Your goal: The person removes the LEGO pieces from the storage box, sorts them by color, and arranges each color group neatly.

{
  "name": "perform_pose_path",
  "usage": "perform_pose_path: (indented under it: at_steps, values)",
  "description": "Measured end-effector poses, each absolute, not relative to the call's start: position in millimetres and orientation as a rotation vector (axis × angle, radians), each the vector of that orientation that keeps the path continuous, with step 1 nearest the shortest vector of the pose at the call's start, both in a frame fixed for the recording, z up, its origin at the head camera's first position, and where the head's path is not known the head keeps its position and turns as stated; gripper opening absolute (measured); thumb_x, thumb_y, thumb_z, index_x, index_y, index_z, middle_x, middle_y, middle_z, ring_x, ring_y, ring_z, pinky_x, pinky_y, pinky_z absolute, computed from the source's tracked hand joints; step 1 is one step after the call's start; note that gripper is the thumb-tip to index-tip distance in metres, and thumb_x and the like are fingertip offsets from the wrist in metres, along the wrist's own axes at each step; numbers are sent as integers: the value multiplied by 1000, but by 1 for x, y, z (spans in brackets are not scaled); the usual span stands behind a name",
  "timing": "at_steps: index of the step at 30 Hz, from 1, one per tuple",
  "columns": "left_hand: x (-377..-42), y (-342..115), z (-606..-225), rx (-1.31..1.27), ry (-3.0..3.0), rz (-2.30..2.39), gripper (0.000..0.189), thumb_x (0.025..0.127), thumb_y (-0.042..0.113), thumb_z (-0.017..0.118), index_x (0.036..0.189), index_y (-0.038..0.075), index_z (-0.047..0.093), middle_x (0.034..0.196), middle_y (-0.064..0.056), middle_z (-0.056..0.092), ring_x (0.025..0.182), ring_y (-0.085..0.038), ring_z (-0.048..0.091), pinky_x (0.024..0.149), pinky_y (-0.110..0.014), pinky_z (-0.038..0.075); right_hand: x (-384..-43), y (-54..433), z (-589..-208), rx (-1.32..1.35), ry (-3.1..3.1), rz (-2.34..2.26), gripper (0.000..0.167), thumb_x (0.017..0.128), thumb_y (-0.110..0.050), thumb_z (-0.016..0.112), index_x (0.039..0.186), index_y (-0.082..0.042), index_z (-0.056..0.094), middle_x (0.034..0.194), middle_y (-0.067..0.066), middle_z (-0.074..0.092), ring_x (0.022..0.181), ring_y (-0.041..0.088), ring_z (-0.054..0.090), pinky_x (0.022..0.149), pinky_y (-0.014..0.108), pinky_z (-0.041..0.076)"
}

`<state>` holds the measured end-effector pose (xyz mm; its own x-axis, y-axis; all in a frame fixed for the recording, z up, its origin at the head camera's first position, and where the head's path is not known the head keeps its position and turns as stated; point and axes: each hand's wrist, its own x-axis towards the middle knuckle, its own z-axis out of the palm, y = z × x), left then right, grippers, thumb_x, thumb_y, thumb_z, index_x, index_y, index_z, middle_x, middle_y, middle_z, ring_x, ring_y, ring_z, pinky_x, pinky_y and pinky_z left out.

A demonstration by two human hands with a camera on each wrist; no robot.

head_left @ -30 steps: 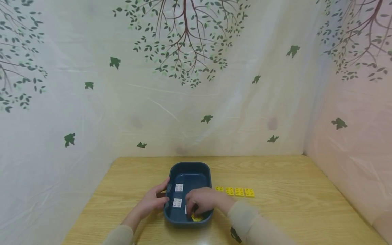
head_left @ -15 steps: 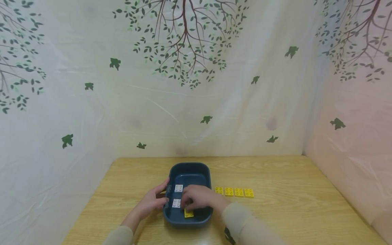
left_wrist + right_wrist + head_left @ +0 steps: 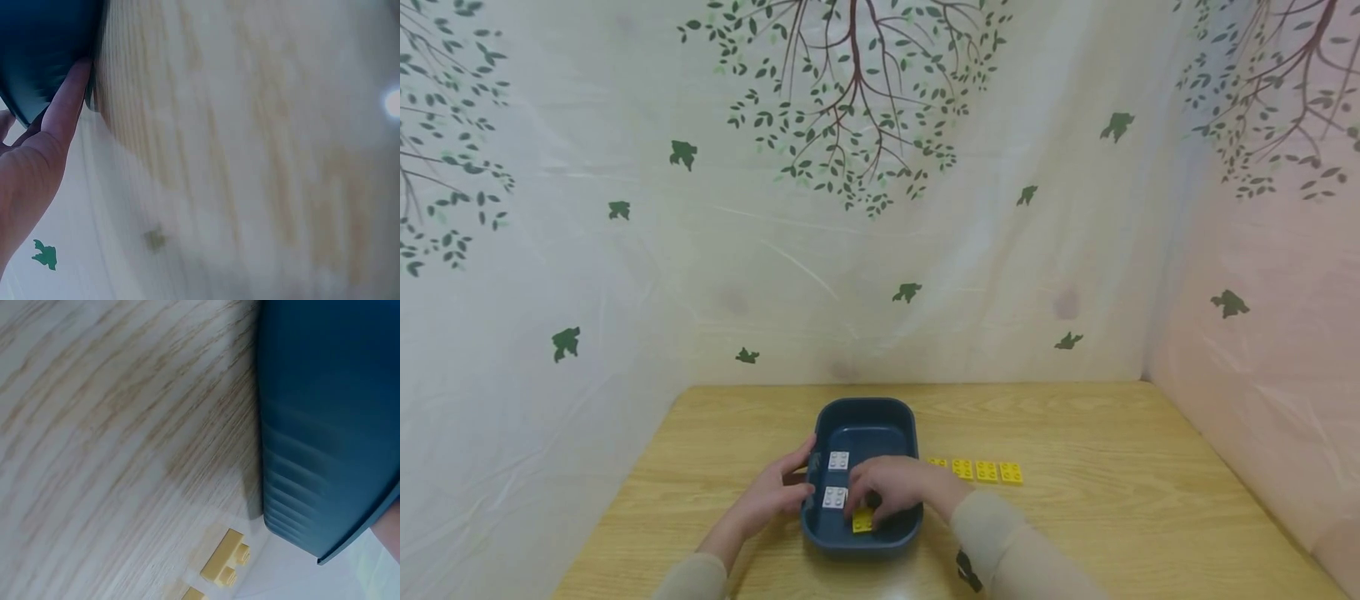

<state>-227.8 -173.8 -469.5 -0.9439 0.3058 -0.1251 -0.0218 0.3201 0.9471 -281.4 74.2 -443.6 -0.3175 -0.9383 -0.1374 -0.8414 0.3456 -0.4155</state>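
In the head view a dark blue plastic bin (image 3: pixel 866 408) stands on the table. My left hand (image 3: pixel 769 490) touches its left outer wall with fingers and thumb; the left wrist view shows a straight finger (image 3: pixel 69 100) against the wall. My right hand (image 3: pixel 891 486) reaches inside the bin, thumb and fingertips on either side of a yellow toy brick (image 3: pixel 862 522) near the bin's front. Fingers hide part of that brick and what is under it. Two white bricks, one farther back (image 3: pixel 838 460) and one nearer (image 3: pixel 834 497), lie along the bin's left side.
Just right of the bin, several yellow bricks (image 3: pixel 987 472) line up in a row on the wooden table (image 3: pixel 1097 500). Some show in the right wrist view, such as a yellow brick (image 3: pixel 224 557). A printed curtain (image 3: pixel 970 333) encloses the table's back and sides.
The yellow brick in the bin has moved left with my right hand, onto the spot where a white edge showed. My right fingers have since spread to its sides. My left hand stays put.
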Motion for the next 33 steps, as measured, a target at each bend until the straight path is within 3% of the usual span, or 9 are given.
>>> perform_pose_path:
  at_steps: [33]
  values:
    - [-217, -175, -469, 269, 2289, 1707, 78, 91, 9, 62, 158, 14, 23, 155, -28, 29, 132, -49, 42, 95, -48, 51, -263, 68, -448, -1639, 2289, -240, 40, 80, -19, 82, 117, -29, 73, 122, -15, 62, 104, -5, 53, 96, 15, 42]
